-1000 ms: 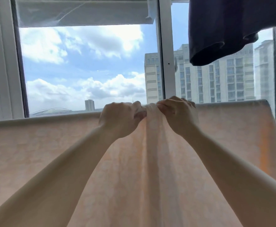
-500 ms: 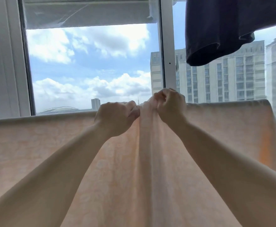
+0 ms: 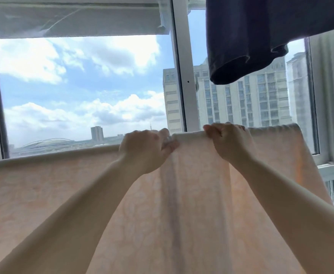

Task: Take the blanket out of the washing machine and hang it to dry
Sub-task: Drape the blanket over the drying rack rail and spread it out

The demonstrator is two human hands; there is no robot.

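A pale peach blanket [image 3: 192, 204] with a faint pattern hangs spread across the view in front of the window, its top edge folded over a hidden line or rod. My left hand [image 3: 144, 150] grips the top edge near the middle. A short way to its right, my right hand [image 3: 229, 143] curls its fingers over the same edge. Between the hands the edge lies flat, and a vertical crease runs down below them. The lower part of the blanket is out of view.
A dark navy garment [image 3: 261, 36] hangs above at the upper right. Behind the blanket stands a white window frame post [image 3: 184, 76], with a rolled blind [image 3: 73, 16] at the top left. A white curtain [image 3: 332, 95] hangs at the far right.
My hands were close together over a bunched fold of the edge. They have moved apart, the right hand going rightward, and the bunched edge between them is now flatter.
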